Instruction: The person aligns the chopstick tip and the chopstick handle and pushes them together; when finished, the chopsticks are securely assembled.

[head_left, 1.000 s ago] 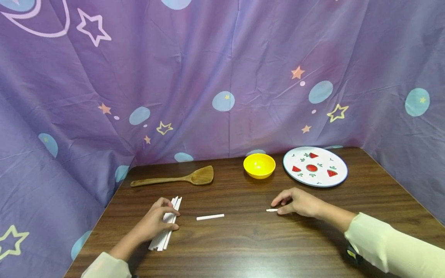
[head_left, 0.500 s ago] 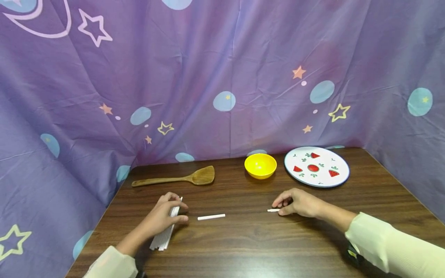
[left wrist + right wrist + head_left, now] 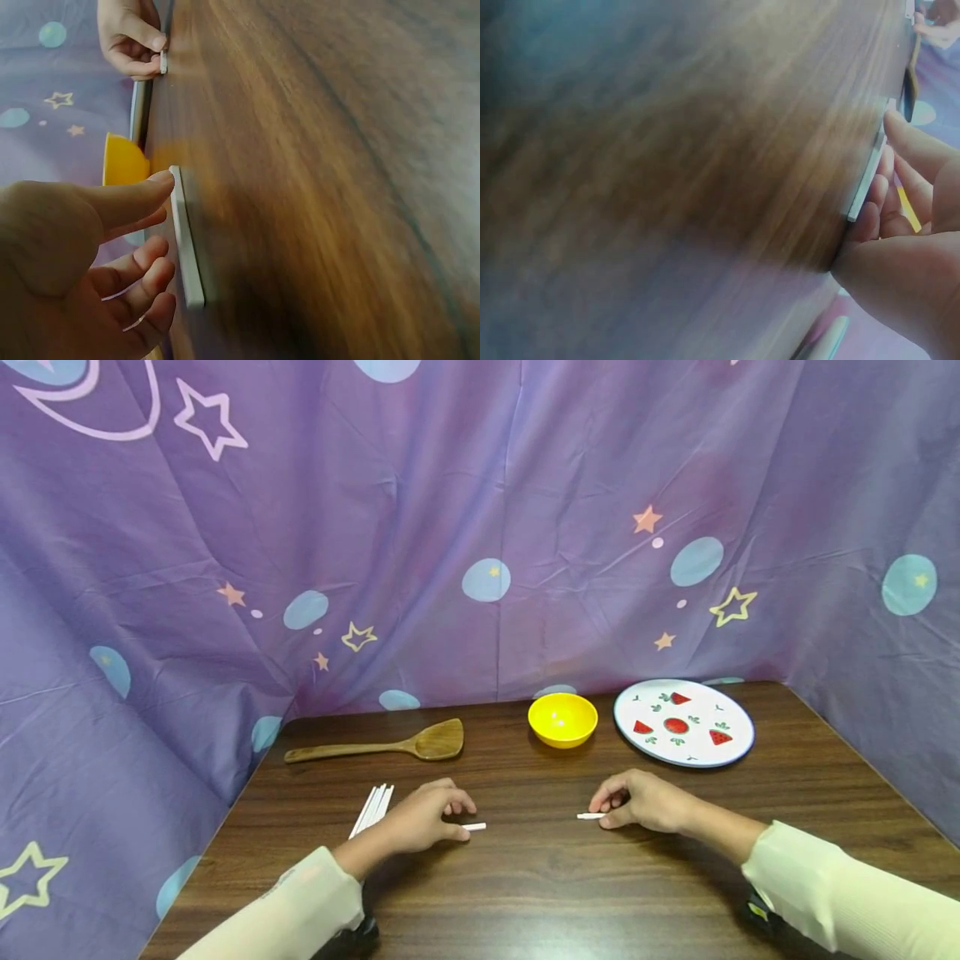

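Note:
My left hand [image 3: 426, 818] is over a short white stick [image 3: 476, 827] lying on the wooden table. In the left wrist view, the thumb tip is right at one end of that stick [image 3: 187, 247], while the other fingers hang loosely bent beside it. On the right, my right hand [image 3: 647, 802] pinches another thin white stick [image 3: 588, 816] between thumb and fingers, low over the tabletop. The right wrist view shows this stick [image 3: 868, 176] running along the fingertips. Partly hidden behind the left forearm is a bundle of several longer white sticks [image 3: 372, 808].
A wooden spatula [image 3: 437, 740] lies at the back left of the table [image 3: 525, 893]. Toward the back stand a yellow bowl [image 3: 562, 723] and, to its right, a white oval plate [image 3: 697, 748] with watermelon pictures. A purple curtain [image 3: 420, 527] hangs behind.
My left hand has left the bundle of white sticks and moved right to the single short stick. The right hand stays in place, holding its stick.

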A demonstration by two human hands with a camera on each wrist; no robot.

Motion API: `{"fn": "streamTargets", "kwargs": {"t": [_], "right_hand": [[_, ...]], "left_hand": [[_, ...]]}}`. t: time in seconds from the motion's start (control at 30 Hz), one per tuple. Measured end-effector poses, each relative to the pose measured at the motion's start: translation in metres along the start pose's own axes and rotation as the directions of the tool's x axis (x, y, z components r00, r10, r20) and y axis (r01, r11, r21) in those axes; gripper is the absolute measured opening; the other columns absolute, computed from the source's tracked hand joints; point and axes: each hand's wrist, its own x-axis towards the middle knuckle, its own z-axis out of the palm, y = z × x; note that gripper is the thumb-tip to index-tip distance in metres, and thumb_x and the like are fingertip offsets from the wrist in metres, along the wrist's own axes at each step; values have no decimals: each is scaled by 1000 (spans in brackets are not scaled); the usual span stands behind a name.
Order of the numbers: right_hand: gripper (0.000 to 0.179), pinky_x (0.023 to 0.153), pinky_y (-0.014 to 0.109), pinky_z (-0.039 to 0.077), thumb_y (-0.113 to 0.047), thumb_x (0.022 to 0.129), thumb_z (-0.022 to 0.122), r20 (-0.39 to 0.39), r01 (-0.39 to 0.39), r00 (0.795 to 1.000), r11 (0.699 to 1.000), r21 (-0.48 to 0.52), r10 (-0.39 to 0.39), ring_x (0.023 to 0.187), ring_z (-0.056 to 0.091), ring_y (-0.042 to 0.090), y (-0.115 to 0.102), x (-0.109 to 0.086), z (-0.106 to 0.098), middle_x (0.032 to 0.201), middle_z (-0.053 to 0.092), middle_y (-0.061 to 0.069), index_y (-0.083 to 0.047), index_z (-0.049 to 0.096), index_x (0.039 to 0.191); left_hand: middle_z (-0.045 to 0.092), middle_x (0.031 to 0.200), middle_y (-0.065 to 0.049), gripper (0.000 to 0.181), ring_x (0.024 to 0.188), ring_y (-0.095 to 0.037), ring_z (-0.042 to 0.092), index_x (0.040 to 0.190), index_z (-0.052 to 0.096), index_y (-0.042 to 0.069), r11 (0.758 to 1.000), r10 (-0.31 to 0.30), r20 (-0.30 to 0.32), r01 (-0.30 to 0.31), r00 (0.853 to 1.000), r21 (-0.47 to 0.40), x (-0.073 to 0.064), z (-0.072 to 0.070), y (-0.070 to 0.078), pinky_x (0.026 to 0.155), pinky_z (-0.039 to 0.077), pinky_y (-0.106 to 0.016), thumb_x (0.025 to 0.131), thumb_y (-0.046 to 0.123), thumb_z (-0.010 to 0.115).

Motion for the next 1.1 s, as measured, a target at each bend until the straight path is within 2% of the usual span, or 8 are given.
{"fn": "streamTargets", "kwargs": {"t": [0.17, 0.37, 0.47, 0.6, 0.8, 0.93, 1.1], "right_hand": [[11, 69, 20, 44, -8, 84, 81, -15, -15, 1000, 1000, -8, 14, 76, 54, 9, -1, 0, 2, 81, 62, -3, -7, 75, 93], [10, 65, 20, 41, -7, 83, 80, -18, -28, 999, 999, -44, 27, 70, 52, 6, -4, -2, 7, 76, 59, -6, -8, 72, 90], [10, 65, 20, 41, -6, 84, 78, -19, -27, 999, 998, -59, 26, 70, 52, 6, -5, -2, 8, 77, 58, -6, -7, 71, 91], [12, 66, 21, 42, -7, 88, 76, -34, -30, 999, 996, -87, 27, 71, 53, 7, -9, -1, 8, 79, 58, -5, -6, 69, 97], [12, 65, 23, 43, -7, 94, 71, -49, 18, 998, 987, -157, -26, 71, 51, 5, -15, -1, 5, 81, 59, -5, -6, 71, 106], [13, 62, 22, 44, -3, 97, 65, -38, 56, 997, 987, -153, -63, 69, 51, 5, -20, 1, 4, 81, 59, -4, -3, 71, 108], [12, 64, 23, 46, 0, 96, 62, -58, 118, 990, 976, -184, -131, 72, 52, 5, -35, 3, 5, 82, 58, -4, -3, 70, 104]], "left_hand": [[62, 85, 1, 18, 80, -12, 59, 99, 72, 10, 999, 20, 51, -19, 998, -26, 13, 7, 0, 74, 48, -24, 85, 10, 83], [63, 76, 6, 15, 70, -1, 54, 89, 69, 12, 991, -12, 113, 26, 994, -130, 14, 11, 2, 66, 47, -21, 87, 2, 80], [63, 75, 7, 14, 70, 0, 55, 88, 69, 13, 991, -4, 120, 20, 993, -132, 14, 11, 1, 67, 47, -21, 88, 2, 78], [65, 76, 4, 12, 71, -1, 55, 90, 68, 11, 993, 35, 129, -20, 991, -119, 16, 8, 1, 68, 46, -21, 90, 2, 75], [67, 76, 1, 9, 69, -2, 53, 94, 67, 11, 992, 67, 151, -50, 986, -113, 20, 0, 0, 69, 44, -21, 93, 3, 71], [69, 78, -4, 8, 68, -6, 60, 96, 67, 8, 982, 56, 161, -26, 985, -186, 22, -3, 2, 65, 49, -21, 96, 1, 68], [69, 87, -13, 8, 62, -13, 65, 106, 68, 0, 948, 23, 168, 32, 985, -316, 24, -4, 10, 58, 56, -28, 101, 0, 61]]}}
